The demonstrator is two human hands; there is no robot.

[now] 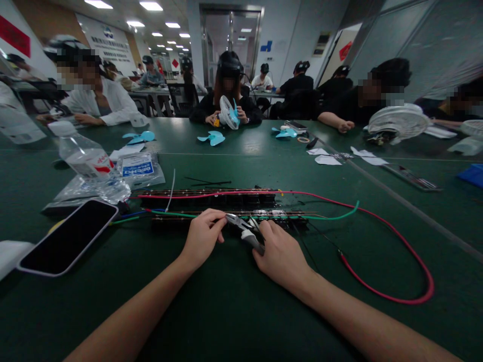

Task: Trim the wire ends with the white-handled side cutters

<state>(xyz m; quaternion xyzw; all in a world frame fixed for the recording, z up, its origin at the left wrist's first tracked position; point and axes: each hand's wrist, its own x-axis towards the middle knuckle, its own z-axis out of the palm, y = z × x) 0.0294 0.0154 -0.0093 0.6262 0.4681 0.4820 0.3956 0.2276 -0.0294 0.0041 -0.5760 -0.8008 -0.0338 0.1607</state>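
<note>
My right hand (279, 249) is closed around grey-handled pliers (252, 241), whose metal jaws point left. At the jaw tip, my left hand (204, 234) has thumb and fingers pinched together; what they hold is too small to make out. Just beyond both hands lie two long black strips (245, 198) with metal contacts, side by side. A red wire (400, 241) runs along the far strip and loops round at the right. Along the near strip lies a green wire (332, 218). A white cable tie (171, 191) stands up between the strips at the left.
At the left are a phone (70, 239), a plastic bottle (88, 161) and a plastic bag (141, 168). Blue fan blades (213, 138) lie farther back. Across the table (188, 311), a person holds a small fan (229, 113). A metal tray (409, 177) sits at the right.
</note>
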